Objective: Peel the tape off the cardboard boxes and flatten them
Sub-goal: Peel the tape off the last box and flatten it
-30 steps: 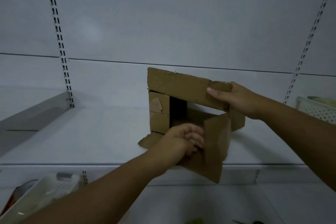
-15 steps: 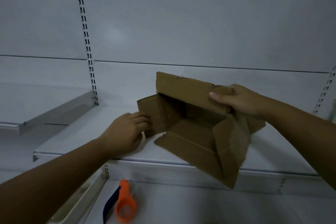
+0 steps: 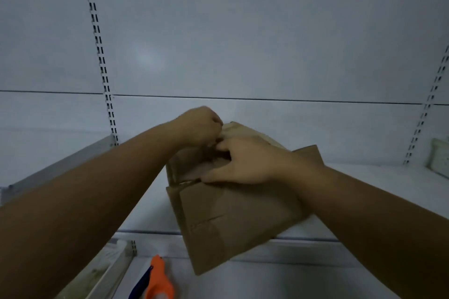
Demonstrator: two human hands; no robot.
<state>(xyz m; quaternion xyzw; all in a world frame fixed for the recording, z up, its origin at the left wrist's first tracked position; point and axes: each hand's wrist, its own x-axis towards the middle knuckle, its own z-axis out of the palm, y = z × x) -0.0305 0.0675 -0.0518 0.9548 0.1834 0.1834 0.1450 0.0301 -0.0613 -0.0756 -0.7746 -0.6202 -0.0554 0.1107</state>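
The shelf carries the box, which a second ago stood open as a hollow form with its flaps spread and has since been pushed over and down; it now lies as a low, tilted slab, its near corner jutting past the shelf's front edge and a back flap rising behind the right wrist. The change suggests that the flattening of this box is well advanced, though the panels under the hands are not yet fully closed on one another. The right hand, which earlier gripped the upper flap from the side, now lies palm-down across the top of the box with fingers spread, pressing the panels down near a seam where a pale strip, possibly tape, shows by the thumb. The left hand, half a second ago resting on the shelf beside a side flap, has risen to the far upper edge of the box and is curled tight there; whether it pinches tape or a cardboard edge cannot be told, as the frame is blurred. On the lower shelf, near the front, lies an orange tool, untouched and well apart from both hands.
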